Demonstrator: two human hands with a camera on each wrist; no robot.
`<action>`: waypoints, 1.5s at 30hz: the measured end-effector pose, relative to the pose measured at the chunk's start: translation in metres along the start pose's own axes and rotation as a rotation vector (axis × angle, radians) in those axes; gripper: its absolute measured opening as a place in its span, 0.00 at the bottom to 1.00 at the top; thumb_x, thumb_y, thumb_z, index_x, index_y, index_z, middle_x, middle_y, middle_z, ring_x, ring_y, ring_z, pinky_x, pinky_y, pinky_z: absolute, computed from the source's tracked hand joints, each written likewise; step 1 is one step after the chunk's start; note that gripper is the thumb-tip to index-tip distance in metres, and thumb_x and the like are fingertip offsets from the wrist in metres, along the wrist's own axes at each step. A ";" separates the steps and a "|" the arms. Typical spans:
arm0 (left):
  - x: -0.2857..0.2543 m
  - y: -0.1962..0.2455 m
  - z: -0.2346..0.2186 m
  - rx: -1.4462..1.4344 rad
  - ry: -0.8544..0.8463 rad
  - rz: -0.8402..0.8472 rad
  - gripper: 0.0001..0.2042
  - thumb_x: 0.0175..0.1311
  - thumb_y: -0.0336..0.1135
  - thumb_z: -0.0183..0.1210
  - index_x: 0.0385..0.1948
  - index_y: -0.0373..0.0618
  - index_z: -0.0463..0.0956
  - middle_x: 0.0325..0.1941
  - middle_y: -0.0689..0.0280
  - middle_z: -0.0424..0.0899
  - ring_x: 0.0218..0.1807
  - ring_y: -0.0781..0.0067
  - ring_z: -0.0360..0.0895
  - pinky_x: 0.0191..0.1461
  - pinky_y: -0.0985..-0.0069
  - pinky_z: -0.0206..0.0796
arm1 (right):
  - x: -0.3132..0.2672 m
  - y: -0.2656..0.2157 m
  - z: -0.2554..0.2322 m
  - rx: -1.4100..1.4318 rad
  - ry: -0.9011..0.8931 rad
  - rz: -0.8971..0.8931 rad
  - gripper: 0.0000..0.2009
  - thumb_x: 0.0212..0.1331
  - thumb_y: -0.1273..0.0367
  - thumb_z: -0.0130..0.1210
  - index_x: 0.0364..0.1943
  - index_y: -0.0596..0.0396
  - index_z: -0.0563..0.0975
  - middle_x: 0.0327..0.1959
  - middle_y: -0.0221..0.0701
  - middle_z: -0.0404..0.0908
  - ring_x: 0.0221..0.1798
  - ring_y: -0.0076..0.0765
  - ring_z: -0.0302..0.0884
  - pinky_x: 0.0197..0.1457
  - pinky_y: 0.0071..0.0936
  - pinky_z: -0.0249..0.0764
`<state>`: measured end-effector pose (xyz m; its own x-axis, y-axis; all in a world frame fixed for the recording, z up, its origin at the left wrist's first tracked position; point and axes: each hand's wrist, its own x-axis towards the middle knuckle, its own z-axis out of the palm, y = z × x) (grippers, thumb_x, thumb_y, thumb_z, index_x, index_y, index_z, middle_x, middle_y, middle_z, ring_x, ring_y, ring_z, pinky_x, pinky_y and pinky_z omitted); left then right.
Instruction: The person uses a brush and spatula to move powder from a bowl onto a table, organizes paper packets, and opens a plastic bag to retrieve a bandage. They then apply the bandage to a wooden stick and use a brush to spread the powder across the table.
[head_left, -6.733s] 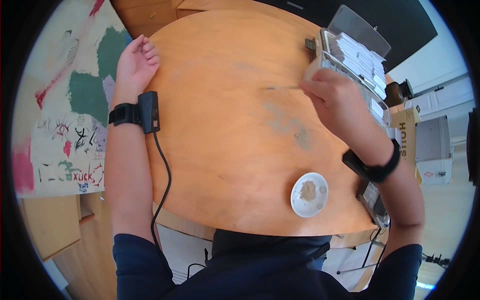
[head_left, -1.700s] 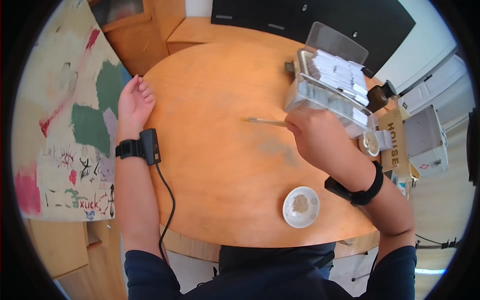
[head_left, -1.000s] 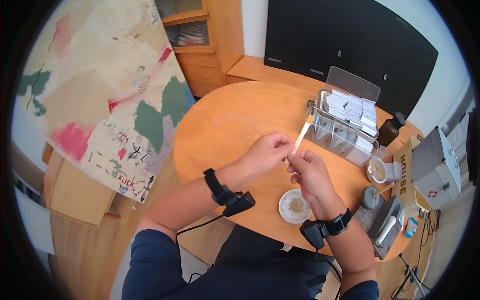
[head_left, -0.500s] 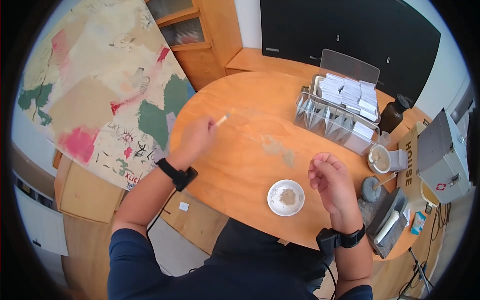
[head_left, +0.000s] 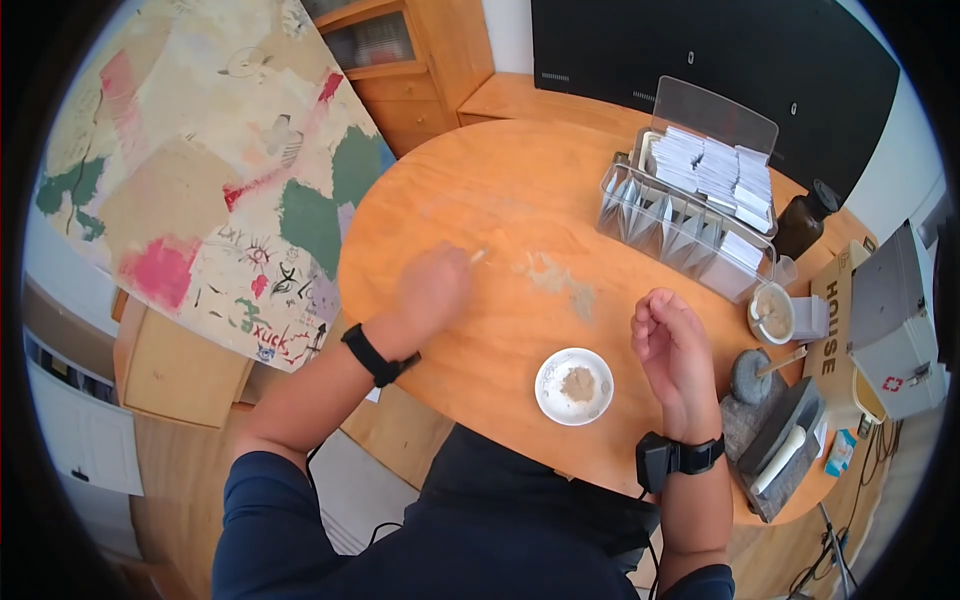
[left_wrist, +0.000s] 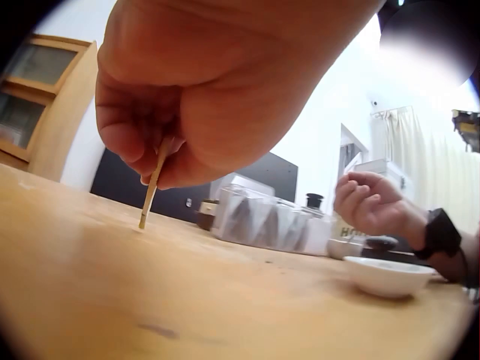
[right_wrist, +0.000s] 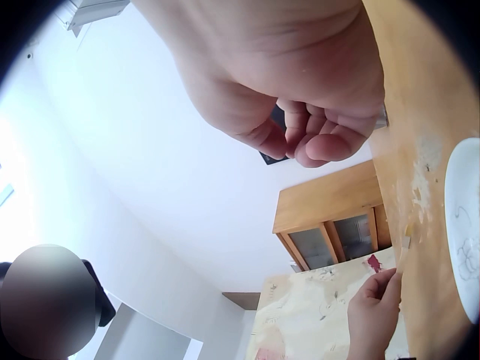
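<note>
My left hand (head_left: 438,285) is low over the left part of the table, pinching a thin flat pale stick (left_wrist: 152,191). In the left wrist view the stick points down, its lower end right at the tabletop (left_wrist: 225,292). A yellow end shows in the right wrist view. To the right my right hand (head_left: 670,345) is raised above the table with its fingers loosely curled and nothing in them. Beside it stands a small white bowl (head_left: 546,390) with beige powder (head_left: 578,384) in it. Pale smears (head_left: 555,278) mark the wood between the hands.
A clear lidded box (head_left: 690,240) of white packets stands at the back right, beside a dark bottle (head_left: 800,225). Further right are a cup (head_left: 771,312), a round grey stone (head_left: 748,375), a grey trough (head_left: 790,435) holding a white rod, and a metal case (head_left: 895,310).
The stick has passed from my right hand to my left. My left hand has carried it left and down to the tabletop; the right has drawn back to the right, above the bowl's side.
</note>
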<state>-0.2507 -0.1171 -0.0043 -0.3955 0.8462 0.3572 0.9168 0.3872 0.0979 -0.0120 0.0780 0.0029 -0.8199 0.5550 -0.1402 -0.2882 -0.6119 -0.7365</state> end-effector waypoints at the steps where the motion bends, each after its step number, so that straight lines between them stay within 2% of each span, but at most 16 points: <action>1: 0.002 -0.013 0.005 0.025 0.011 -0.061 0.04 0.55 0.28 0.53 0.22 0.40 0.73 0.26 0.54 0.76 0.31 0.52 0.76 0.34 0.61 0.70 | 0.002 0.001 -0.003 0.035 -0.019 -0.011 0.03 0.64 0.71 0.51 0.35 0.55 0.73 0.28 0.27 0.76 0.27 0.20 0.71 0.26 0.16 0.65; 3: 0.003 -0.014 0.004 0.052 0.024 -0.120 0.04 0.55 0.28 0.53 0.21 0.40 0.73 0.26 0.54 0.76 0.31 0.52 0.76 0.34 0.61 0.70 | 0.003 0.004 -0.008 0.028 -0.026 -0.015 0.03 0.64 0.71 0.50 0.35 0.55 0.73 0.28 0.27 0.75 0.27 0.20 0.71 0.26 0.16 0.65; 6: -0.006 -0.002 -0.003 -0.119 -0.039 -0.017 0.05 0.55 0.27 0.53 0.21 0.39 0.73 0.25 0.54 0.75 0.30 0.52 0.76 0.34 0.60 0.70 | 0.004 0.005 -0.013 0.022 -0.037 -0.015 0.03 0.64 0.71 0.50 0.35 0.55 0.73 0.28 0.27 0.75 0.27 0.20 0.71 0.26 0.16 0.65; 8: -0.009 0.000 -0.007 -0.023 0.018 -0.158 0.02 0.54 0.27 0.57 0.26 0.40 0.76 0.28 0.55 0.77 0.31 0.51 0.76 0.34 0.60 0.69 | 0.002 0.005 -0.015 0.025 -0.038 -0.003 0.03 0.64 0.71 0.50 0.36 0.55 0.73 0.28 0.27 0.75 0.27 0.20 0.70 0.26 0.16 0.65; 12: -0.010 -0.023 -0.004 0.085 0.017 -0.172 0.01 0.53 0.26 0.57 0.26 0.41 0.76 0.28 0.55 0.78 0.31 0.51 0.77 0.34 0.61 0.69 | 0.001 0.005 -0.015 0.069 -0.071 -0.008 0.03 0.64 0.71 0.50 0.36 0.55 0.73 0.29 0.28 0.75 0.27 0.21 0.71 0.26 0.17 0.65; 15: -0.018 -0.004 -0.005 -0.060 -0.118 -0.050 0.01 0.53 0.26 0.57 0.26 0.41 0.76 0.27 0.55 0.78 0.31 0.51 0.77 0.34 0.61 0.69 | 0.001 0.008 -0.015 0.077 -0.084 -0.004 0.03 0.64 0.71 0.50 0.37 0.56 0.73 0.29 0.29 0.76 0.27 0.21 0.71 0.27 0.17 0.65; 18: -0.016 0.006 -0.007 -0.131 -0.072 -0.033 0.01 0.52 0.26 0.57 0.25 0.40 0.76 0.26 0.55 0.77 0.31 0.51 0.77 0.33 0.60 0.69 | 0.000 0.009 -0.016 0.083 -0.094 0.001 0.03 0.64 0.71 0.49 0.37 0.56 0.73 0.29 0.29 0.76 0.28 0.22 0.71 0.27 0.17 0.65; 21: -0.012 -0.013 -0.003 0.067 0.002 -0.150 0.02 0.52 0.26 0.57 0.24 0.40 0.75 0.26 0.54 0.77 0.30 0.50 0.77 0.33 0.60 0.68 | -0.002 0.008 -0.016 0.110 -0.105 -0.004 0.04 0.64 0.71 0.49 0.37 0.56 0.73 0.29 0.29 0.76 0.27 0.22 0.71 0.27 0.18 0.65; 23: -0.015 -0.010 -0.006 0.066 -0.178 -0.059 0.02 0.53 0.26 0.56 0.24 0.39 0.75 0.27 0.54 0.77 0.30 0.49 0.76 0.33 0.59 0.68 | -0.001 0.008 -0.016 0.126 -0.108 -0.009 0.04 0.64 0.72 0.49 0.37 0.56 0.73 0.29 0.29 0.76 0.27 0.22 0.71 0.27 0.18 0.66; 27: -0.023 0.003 -0.015 -0.044 -0.069 0.015 0.03 0.52 0.27 0.54 0.22 0.40 0.74 0.24 0.53 0.77 0.28 0.51 0.77 0.31 0.59 0.69 | 0.000 0.009 -0.018 0.139 -0.111 -0.003 0.04 0.64 0.72 0.49 0.37 0.56 0.73 0.29 0.29 0.76 0.27 0.22 0.71 0.27 0.18 0.66; 29: -0.021 -0.018 -0.014 0.083 -0.040 -0.097 0.03 0.51 0.28 0.55 0.22 0.39 0.73 0.24 0.52 0.76 0.28 0.50 0.76 0.31 0.59 0.69 | -0.001 0.009 -0.019 0.138 -0.123 -0.007 0.04 0.64 0.71 0.49 0.37 0.56 0.73 0.29 0.29 0.76 0.27 0.23 0.71 0.27 0.18 0.66; 32: -0.030 -0.003 -0.016 -0.031 -0.155 -0.006 0.03 0.51 0.26 0.57 0.22 0.39 0.74 0.25 0.54 0.77 0.30 0.49 0.75 0.33 0.59 0.68 | 0.001 0.010 -0.020 0.139 -0.107 -0.010 0.04 0.64 0.71 0.49 0.37 0.56 0.73 0.29 0.29 0.76 0.27 0.23 0.71 0.27 0.18 0.66; 36: -0.026 0.013 -0.014 -0.114 -0.109 0.019 0.03 0.51 0.26 0.57 0.22 0.39 0.74 0.26 0.54 0.77 0.30 0.50 0.76 0.33 0.60 0.68 | 0.001 0.011 -0.023 0.136 -0.095 -0.003 0.04 0.64 0.70 0.49 0.37 0.56 0.73 0.30 0.29 0.76 0.28 0.23 0.71 0.27 0.18 0.66; 39: -0.014 -0.002 -0.008 0.105 -0.049 -0.131 0.02 0.51 0.26 0.58 0.22 0.39 0.74 0.26 0.55 0.77 0.30 0.51 0.76 0.33 0.60 0.68 | 0.002 0.010 -0.024 0.141 -0.099 -0.012 0.05 0.64 0.70 0.49 0.37 0.56 0.73 0.30 0.29 0.75 0.28 0.23 0.71 0.27 0.19 0.66; 42: -0.012 0.010 -0.014 -0.136 -0.156 -0.023 0.03 0.53 0.27 0.57 0.23 0.39 0.74 0.26 0.54 0.77 0.30 0.50 0.75 0.33 0.59 0.67 | 0.003 0.011 -0.025 0.149 -0.113 -0.023 0.05 0.64 0.70 0.49 0.38 0.56 0.73 0.30 0.29 0.75 0.29 0.23 0.71 0.28 0.19 0.66; 45: -0.001 0.012 -0.011 -0.076 -0.053 -0.009 0.03 0.54 0.27 0.57 0.24 0.39 0.75 0.26 0.54 0.77 0.30 0.49 0.75 0.33 0.59 0.68 | 0.003 0.012 -0.026 0.152 -0.127 -0.034 0.05 0.64 0.70 0.49 0.38 0.56 0.73 0.30 0.29 0.76 0.28 0.23 0.71 0.28 0.19 0.66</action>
<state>-0.2390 -0.1171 0.0064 -0.4042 0.8617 0.3066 0.9140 0.3674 0.1722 -0.0049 0.0866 -0.0231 -0.8618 0.5066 -0.0253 -0.3798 -0.6776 -0.6298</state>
